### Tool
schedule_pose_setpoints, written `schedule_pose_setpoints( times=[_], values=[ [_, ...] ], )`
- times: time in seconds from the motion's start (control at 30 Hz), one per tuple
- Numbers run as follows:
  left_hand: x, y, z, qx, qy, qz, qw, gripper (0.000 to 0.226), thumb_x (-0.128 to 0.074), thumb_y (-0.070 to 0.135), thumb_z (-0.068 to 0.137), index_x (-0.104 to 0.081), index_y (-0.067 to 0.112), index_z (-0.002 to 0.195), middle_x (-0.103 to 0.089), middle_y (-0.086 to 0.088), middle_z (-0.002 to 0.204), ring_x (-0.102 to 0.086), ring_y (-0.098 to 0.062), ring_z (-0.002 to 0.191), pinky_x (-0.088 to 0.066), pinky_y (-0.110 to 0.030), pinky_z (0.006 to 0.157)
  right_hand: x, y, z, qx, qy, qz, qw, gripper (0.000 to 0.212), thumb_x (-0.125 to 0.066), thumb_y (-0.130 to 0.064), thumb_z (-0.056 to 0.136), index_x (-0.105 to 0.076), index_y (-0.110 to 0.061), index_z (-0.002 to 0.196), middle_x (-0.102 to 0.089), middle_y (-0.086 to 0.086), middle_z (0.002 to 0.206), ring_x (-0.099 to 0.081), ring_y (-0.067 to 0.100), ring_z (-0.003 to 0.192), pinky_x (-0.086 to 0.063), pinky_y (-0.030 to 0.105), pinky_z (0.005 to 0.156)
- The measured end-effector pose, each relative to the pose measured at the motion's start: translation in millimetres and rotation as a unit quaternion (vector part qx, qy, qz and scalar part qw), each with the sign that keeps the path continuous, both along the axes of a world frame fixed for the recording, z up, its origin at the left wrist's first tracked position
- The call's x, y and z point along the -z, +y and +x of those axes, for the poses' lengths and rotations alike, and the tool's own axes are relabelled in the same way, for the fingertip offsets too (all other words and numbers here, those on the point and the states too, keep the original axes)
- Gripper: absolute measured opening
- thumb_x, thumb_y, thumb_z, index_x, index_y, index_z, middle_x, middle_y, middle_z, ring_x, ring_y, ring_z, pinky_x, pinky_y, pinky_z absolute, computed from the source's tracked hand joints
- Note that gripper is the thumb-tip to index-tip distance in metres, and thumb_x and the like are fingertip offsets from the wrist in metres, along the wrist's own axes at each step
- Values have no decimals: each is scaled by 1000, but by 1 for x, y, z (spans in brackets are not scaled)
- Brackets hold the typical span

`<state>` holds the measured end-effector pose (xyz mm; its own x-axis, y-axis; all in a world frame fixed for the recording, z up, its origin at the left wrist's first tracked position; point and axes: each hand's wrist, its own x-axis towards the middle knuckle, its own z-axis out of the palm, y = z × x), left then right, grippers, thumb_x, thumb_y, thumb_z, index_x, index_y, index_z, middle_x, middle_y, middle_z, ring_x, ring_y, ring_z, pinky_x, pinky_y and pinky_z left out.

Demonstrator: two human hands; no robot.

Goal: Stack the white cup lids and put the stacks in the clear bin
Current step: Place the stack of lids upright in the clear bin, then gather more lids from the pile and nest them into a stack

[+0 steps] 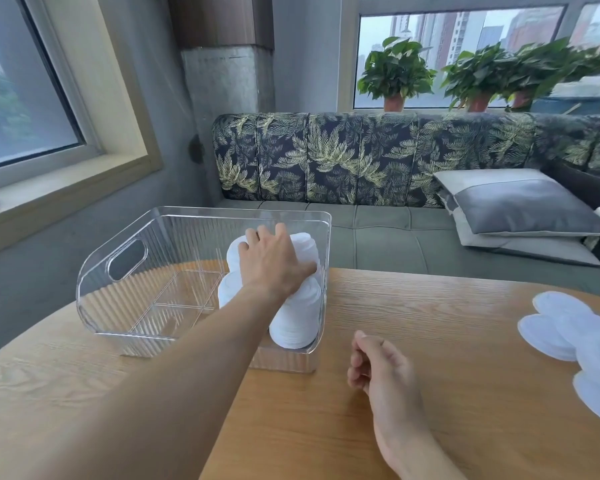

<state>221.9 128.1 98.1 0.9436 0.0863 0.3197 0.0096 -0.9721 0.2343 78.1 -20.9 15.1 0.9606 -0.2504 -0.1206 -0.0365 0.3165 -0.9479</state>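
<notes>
The clear bin (118, 271) stands on the wooden table at the left. Inside it, against the right wall, lie stacks of white cup lids (295, 323) on their sides. My left hand (274, 261) reaches into the bin and lies over the top of the far stack, fingers curved round it. My right hand (378, 368) hovers over the table in front of the bin, fingers loosely curled, holding nothing. Several loose white lids (568, 327) lie spread on the table at the far right.
The wooden table (430, 341) has a rounded left edge. Behind it runs a grey bench with a leaf-print back (361, 161) and grey cushions (520, 209). Potted plants (395, 74) stand on the window sill.
</notes>
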Motion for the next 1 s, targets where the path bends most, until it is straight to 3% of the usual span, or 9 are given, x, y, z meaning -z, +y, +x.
schedule_pose_setpoints(
  times=[0.17,0.37,0.47,0.57,0.67,0.8,0.87,1.0],
  values=[
    [-2,0,-1,-6,-12,59,998,63,-55,75,84,-59,18,108,-65,-5,114,-48,-30,113,-34,-41,92,2,-1,-5,12,-13,-7,1000,22,-67,-14,97,-64,-4,77,-57,8,65,-53,17,58,-42,35,61],
    [-5,3,-15,24,-23,-5,999,38,-39,34,100,-71,16,92,-69,-4,101,-48,-30,106,-32,-43,92,1,-5,-11,13,-25,-8,1000,24,-66,-15,98,-65,-1,78,-59,9,66,-54,20,63,-44,39,68],
    [-8,11,-21,72,17,7,997,38,-39,17,99,-74,17,113,-71,-5,118,-46,-30,118,-28,-43,98,3,-5,-13,10,-23,-23,999,25,-66,-17,98,-67,-1,79,-61,10,67,-56,20,63,-46,39,68],
    [-20,17,-30,103,72,8,992,59,-40,8,93,-58,27,146,-61,-6,146,-40,-30,134,-23,-46,111,5,-7,-18,7,-22,-36,999,24,-67,-18,97,-69,-1,79,-63,11,67,-57,21,64,-47,39,68],
    [-33,15,-43,112,59,-29,991,63,-40,3,91,-56,25,148,-60,-6,149,-43,-28,141,-19,-44,114,7,-12,-27,8,-12,-33,999,23,-68,-16,97,-69,2,82,-64,11,67,-58,21,62,-47,38,66],
    [-58,10,-68,95,-24,-148,984,47,-39,3,94,-71,20,126,-73,-4,128,-63,-27,117,-39,-42,110,6,-25,-44,18,1,-24,1000,19,-69,-11,96,-68,2,82,-62,12,66,-56,19,59,-46,33,60],
    [-69,3,-86,96,-76,-237,964,38,-41,8,99,-73,18,117,-75,-1,120,-66,-26,105,-50,-43,97,5,-35,-55,23,3,-31,999,20,-68,-10,97,-68,4,83,-62,12,65,-56,19,57,-46,28,56],
    [-67,-24,-137,123,-163,-383,901,26,-43,30,101,-64,22,89,-66,12,82,-52,-7,69,-43,-30,63,6,-64,-83,48,3,-92,995,23,-69,-12,97,-68,2,80,-63,7,59,-56,16,53,-47,27,55]
  ],
)
